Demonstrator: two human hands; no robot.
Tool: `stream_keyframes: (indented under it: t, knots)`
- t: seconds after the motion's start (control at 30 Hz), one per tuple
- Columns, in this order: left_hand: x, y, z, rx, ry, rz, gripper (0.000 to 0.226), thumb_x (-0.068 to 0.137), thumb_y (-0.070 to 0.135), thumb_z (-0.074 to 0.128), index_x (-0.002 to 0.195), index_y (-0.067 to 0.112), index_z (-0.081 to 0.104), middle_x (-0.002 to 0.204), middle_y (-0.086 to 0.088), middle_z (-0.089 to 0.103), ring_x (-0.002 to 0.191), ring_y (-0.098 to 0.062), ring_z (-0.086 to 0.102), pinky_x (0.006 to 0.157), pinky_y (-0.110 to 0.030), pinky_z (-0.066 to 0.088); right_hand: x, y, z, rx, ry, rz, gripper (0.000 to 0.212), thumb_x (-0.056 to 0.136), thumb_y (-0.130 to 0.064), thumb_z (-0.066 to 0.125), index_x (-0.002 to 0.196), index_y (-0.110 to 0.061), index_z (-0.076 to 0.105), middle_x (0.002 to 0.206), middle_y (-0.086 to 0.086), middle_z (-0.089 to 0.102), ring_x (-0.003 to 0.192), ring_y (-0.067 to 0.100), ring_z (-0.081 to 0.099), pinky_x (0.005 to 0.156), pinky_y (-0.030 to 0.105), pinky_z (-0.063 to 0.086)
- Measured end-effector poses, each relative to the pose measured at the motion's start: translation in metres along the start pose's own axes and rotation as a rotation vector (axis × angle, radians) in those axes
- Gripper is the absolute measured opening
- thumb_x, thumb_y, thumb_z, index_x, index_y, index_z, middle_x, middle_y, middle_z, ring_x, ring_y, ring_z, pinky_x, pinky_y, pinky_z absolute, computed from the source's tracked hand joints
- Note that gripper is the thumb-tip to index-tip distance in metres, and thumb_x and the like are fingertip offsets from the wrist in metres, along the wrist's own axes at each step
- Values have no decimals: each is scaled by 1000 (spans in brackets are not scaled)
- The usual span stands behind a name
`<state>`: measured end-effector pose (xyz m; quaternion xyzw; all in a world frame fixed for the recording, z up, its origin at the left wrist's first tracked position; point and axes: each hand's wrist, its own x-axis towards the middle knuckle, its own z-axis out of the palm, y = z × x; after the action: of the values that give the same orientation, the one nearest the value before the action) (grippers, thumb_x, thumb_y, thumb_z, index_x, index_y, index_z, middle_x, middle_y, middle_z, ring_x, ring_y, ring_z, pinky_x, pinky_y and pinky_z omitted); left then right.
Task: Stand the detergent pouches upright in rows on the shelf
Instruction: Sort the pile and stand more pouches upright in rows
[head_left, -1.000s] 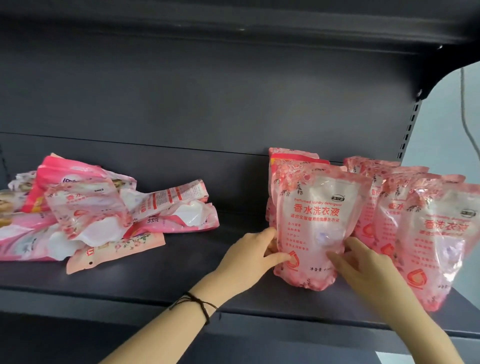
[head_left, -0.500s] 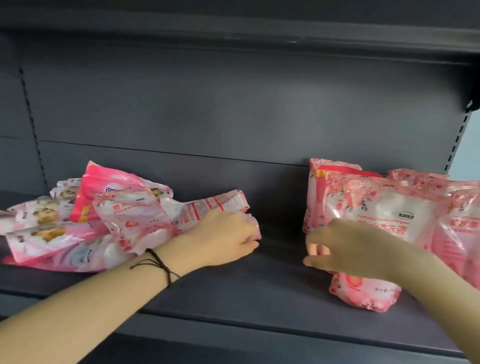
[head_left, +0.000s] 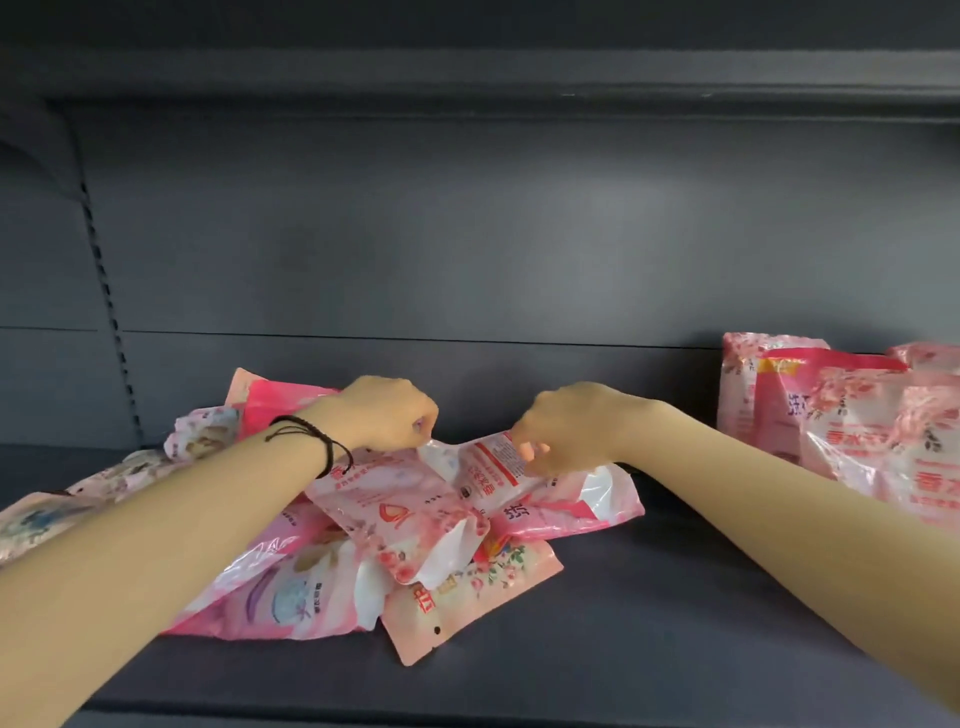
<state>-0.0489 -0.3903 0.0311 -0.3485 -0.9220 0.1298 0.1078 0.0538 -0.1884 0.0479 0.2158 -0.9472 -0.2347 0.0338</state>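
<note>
A heap of pink detergent pouches (head_left: 332, 566) lies flat at the left and middle of the dark shelf (head_left: 649, 639). My left hand (head_left: 382, 415) and my right hand (head_left: 566, 426) both reach over the heap. Each pinches an end of the same pouch (head_left: 485, 470), a pink and white one with a label panel, lying on top at the back. Several pouches (head_left: 852, 431) stand upright in rows at the right end of the shelf, partly cut off by the frame edge.
The shelf's dark back panel (head_left: 467, 249) rises behind the pouches, with a slotted upright (head_left: 111, 322) at the left. Another shelf board (head_left: 467, 67) hangs overhead. Bare shelf shows between the heap and the standing rows.
My right hand left the standing pouch and crossed left to the heap. Both hands have taken hold of the top pouch. The view swung left.
</note>
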Motion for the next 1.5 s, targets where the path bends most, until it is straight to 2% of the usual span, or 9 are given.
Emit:
stream_keyframes:
  t: [0.13,0.3,0.5,0.77,0.9,1.03,1.2,1.4,1.5]
  knots:
    - [18,-16,16,23,27,60,21,92,34,48,104,31,65,106,12,66,93,-14,58,69,-28,43,32,10,-3,-19,-31,-44,22,91,-32,52,102,-18,65,98,2,66,84,22,60,68,33,50]
    - [34,-27,20,-71,66,50,17,90,37,52,97,29,65,87,12,62,83,-15,58,68,-29,44,81,36,5,81,-30,-15,23,91,-38,53,102,-21,65,101,0,65,84,20,57,62,29,43]
    - [37,-24,35,-242,70,18,16,88,42,51,94,33,63,79,17,59,83,-9,58,65,-27,42,142,31,37,279,-211,-115,34,97,-34,42,116,-17,64,118,1,66,106,22,60,94,43,48]
    - [30,-37,50,-318,91,-91,26,86,55,50,86,33,64,79,18,60,78,-5,59,64,-27,47,161,34,60,527,-161,-207,14,95,-27,51,96,-20,63,91,-6,63,83,13,59,80,31,48]
    - [29,-35,51,-372,85,-112,29,90,55,48,70,35,54,72,15,53,77,-5,55,66,-30,45,152,45,54,596,-15,-186,13,96,-23,51,91,-18,63,76,-13,57,69,5,53,66,22,42]
    - [28,-26,44,-735,193,-118,31,90,49,55,72,24,56,58,17,55,56,1,49,58,-26,39,130,68,30,700,164,-122,15,97,-22,52,84,-25,59,77,-13,57,70,2,51,71,24,43]
    - [37,-5,25,-1324,377,-168,10,87,21,68,95,15,67,92,0,75,88,-18,71,90,-43,53,100,85,12,813,337,-9,15,98,-19,51,87,-14,60,77,-5,56,70,8,48,71,26,41]
    - [45,7,1,-1483,479,-211,12,87,14,68,81,5,61,79,-12,68,71,-23,65,64,-32,53,82,85,11,835,572,176,15,96,-18,53,84,-16,61,75,-3,61,68,11,55,62,13,42]
    - [49,11,-16,-1650,412,-199,9,88,12,66,86,3,64,83,-15,67,72,-25,64,68,-34,53,74,77,13,816,725,337,8,93,-15,56,96,-13,64,87,-1,64,77,13,59,70,17,47]
